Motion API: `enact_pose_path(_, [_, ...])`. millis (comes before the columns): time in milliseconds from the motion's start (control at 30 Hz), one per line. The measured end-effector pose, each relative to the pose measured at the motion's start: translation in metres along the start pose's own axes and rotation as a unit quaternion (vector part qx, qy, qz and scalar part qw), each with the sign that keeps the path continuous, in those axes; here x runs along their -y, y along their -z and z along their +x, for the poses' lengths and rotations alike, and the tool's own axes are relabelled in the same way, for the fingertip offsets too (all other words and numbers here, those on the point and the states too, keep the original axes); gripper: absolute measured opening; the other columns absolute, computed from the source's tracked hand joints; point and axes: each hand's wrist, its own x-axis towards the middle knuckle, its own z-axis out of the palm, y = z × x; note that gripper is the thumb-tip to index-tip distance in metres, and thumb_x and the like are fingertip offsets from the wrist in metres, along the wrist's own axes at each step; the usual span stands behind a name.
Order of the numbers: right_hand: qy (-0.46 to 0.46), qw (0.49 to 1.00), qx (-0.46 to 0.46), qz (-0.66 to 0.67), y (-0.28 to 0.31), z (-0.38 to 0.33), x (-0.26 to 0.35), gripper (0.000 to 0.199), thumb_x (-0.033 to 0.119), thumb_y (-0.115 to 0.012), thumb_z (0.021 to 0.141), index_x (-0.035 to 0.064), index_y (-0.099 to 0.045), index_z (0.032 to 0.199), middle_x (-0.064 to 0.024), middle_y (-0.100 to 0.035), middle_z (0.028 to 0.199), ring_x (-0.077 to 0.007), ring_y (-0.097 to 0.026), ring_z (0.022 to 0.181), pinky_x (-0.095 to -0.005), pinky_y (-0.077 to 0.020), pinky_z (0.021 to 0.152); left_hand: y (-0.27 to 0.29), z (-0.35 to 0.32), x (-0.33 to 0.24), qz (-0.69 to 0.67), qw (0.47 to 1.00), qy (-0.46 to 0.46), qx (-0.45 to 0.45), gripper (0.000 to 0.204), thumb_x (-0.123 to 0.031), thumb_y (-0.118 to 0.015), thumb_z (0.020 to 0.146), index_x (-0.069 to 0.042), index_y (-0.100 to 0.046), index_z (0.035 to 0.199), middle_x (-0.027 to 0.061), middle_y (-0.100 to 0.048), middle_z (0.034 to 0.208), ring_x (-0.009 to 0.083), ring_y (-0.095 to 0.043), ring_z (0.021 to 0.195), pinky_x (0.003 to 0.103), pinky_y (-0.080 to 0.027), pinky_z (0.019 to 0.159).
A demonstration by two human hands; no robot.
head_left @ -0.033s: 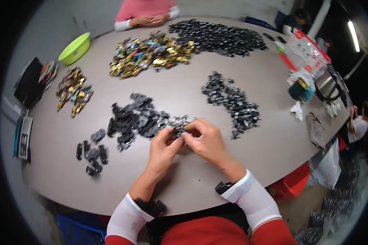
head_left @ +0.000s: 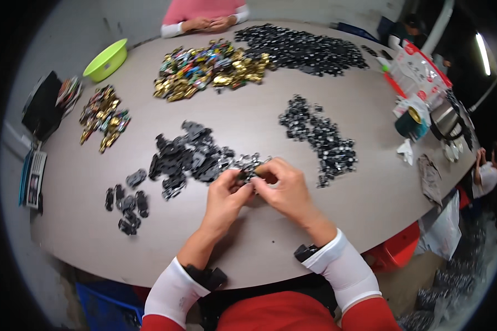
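My left hand (head_left: pixel 223 199) and my right hand (head_left: pixel 286 190) meet over the middle of the beige table (head_left: pixel 248 259). Both pinch a small black part (head_left: pixel 247 176) between their fingertips; my fingers hide most of it. Just beyond my hands lies a spread pile of black plastic parts (head_left: pixel 188 151), with a few silvery pieces at its near right edge. A small group of separate black pieces (head_left: pixel 128 205) lies to the left of my left hand.
Another black pile (head_left: pixel 321 138) lies to the right and a larger one (head_left: pixel 301 47) at the far side. Gold and coloured pieces (head_left: pixel 210 69) and a smaller gold pile (head_left: pixel 102 117) lie beyond. A green bowl (head_left: pixel 106 59), bags (head_left: pixel 419 69), a teal cup (head_left: pixel 410 124), and a person's folded hands (head_left: pixel 207 23) ring the table.
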Motion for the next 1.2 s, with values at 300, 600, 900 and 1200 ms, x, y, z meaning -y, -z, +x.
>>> enact_pose_path(300, [0.017,0.999,0.03,-0.03,-0.011,0.003,0.004,0.011,0.006,-0.071,0.078,0.0009,-0.062,0.082,-0.0088,-0.062,0.077,-0.021,-0.062,0.064,-0.0321,-0.0506,0.058,0.016,-0.003,0.005,0.019,1.0,-0.014,0.007,0.016,-0.006,-0.066,0.091,-0.001,-0.065,0.106,-0.0001,-0.065,0.09,0.0073,-0.062,0.084,0.022,-0.054,0.075])
enact_pose_path(600, [-0.006,0.999,0.022,-0.031,-0.01,0.001,0.007,0.013,0.007,-0.072,0.076,0.0007,-0.06,0.078,-0.0092,-0.062,0.075,-0.0201,-0.062,0.061,-0.0321,-0.0503,0.056,0.011,-0.003,0.01,0.1,0.992,-0.076,-0.018,0.016,0.0,-0.066,0.089,0.0,-0.064,0.104,-0.001,-0.062,0.084,0.0046,-0.059,0.073,0.021,-0.054,0.067])
enact_pose_path(900, [-0.034,0.999,0.011,-0.023,-0.015,0.0,0.01,0.015,0.007,-0.073,0.077,0.0001,-0.06,0.078,-0.009,-0.062,0.072,-0.0184,-0.063,0.058,-0.0311,-0.0508,0.054,0.001,-0.009,0.009,0.163,0.974,-0.147,-0.055,0.014,0.0,-0.065,0.086,0.0,-0.061,0.1,0.0047,-0.063,0.086,0.009,-0.061,0.077,0.026,-0.053,0.068])
enact_pose_path(1200, [-0.005,1.0,0.026,0.001,-0.015,0.001,0.005,0.009,0.002,-0.069,0.082,0.0,-0.067,0.09,-0.0084,-0.063,0.075,-0.0151,-0.062,0.062,-0.0285,-0.0503,0.056,0.011,-0.002,-0.002,-0.158,0.984,0.055,0.057,0.022,-0.019,-0.061,0.097,-0.001,-0.055,0.11,0.0089,-0.063,0.105,0.0147,-0.064,0.095,0.032,-0.056,0.085])
